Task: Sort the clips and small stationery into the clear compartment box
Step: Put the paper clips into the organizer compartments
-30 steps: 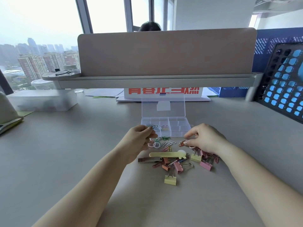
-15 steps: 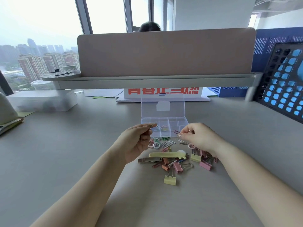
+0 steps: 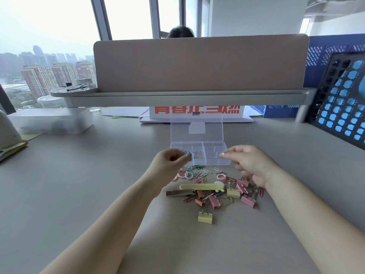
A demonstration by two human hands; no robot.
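Observation:
The clear compartment box (image 3: 217, 162) sits open mid-desk with its lid (image 3: 196, 127) standing upright. My left hand (image 3: 169, 162) hovers at the box's front left, pinching a small greyish paper clip (image 3: 188, 155) at its fingertips. My right hand (image 3: 248, 162) hovers at the front right with thumb and forefinger pinched together; the clip between them barely shows. Below the box lie loose paper clips (image 3: 199, 172), small rings (image 3: 188, 175), a yellow stick (image 3: 199, 186), a metal clip (image 3: 178, 193), and pink (image 3: 247, 201) and yellow binder clips (image 3: 205, 217).
A desk divider with a shelf (image 3: 197, 64) rises behind the box, and a person's head shows above it. A translucent storage box (image 3: 49, 121) stands at the far left, a black perforated rack (image 3: 343, 107) at the right, a red-lettered carton (image 3: 197, 110) under the shelf.
Both hands rose from the clip pile toward the box's front edge. My right hand picked a pinkish clip from the pile and carried it up and to the right.

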